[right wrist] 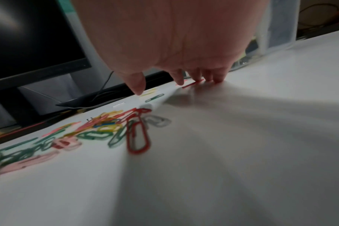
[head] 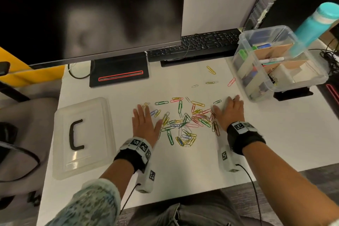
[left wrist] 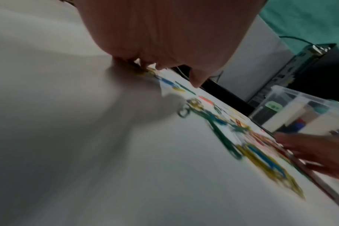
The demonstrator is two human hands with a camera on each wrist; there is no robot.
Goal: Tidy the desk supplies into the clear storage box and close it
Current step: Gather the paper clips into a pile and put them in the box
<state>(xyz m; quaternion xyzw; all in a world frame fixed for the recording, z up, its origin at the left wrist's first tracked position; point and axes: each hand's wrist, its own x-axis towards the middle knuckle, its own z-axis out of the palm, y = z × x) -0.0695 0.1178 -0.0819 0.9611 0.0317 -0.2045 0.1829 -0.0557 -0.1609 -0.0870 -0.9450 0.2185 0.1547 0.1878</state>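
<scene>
Several coloured paper clips (head: pixel 185 123) lie scattered in a loose heap mid-desk, also seen as paper clips (right wrist: pixel 110 126) and paper clips (left wrist: pixel 232 126). My left hand (head: pixel 145 121) lies flat on the desk at the heap's left edge, fingers straight, touching clips. My right hand (head: pixel 230 110) lies flat at the heap's right edge, fingers straight. The clear storage box (head: pixel 275 60) stands open at the back right, holding markers and cardboard dividers. Its clear lid (head: pixel 82 137) with a black handle lies flat at the left. A few stray clips (head: pixel 211 69) lie nearer the keyboard.
A monitor (head: pixel 91 11) on a black stand (head: pixel 119 73) and a black keyboard (head: pixel 194 44) line the back. A teal bottle (head: pixel 315 25) stands behind the box. The white desk (head: pixel 183 170) has bare surface near its front edge.
</scene>
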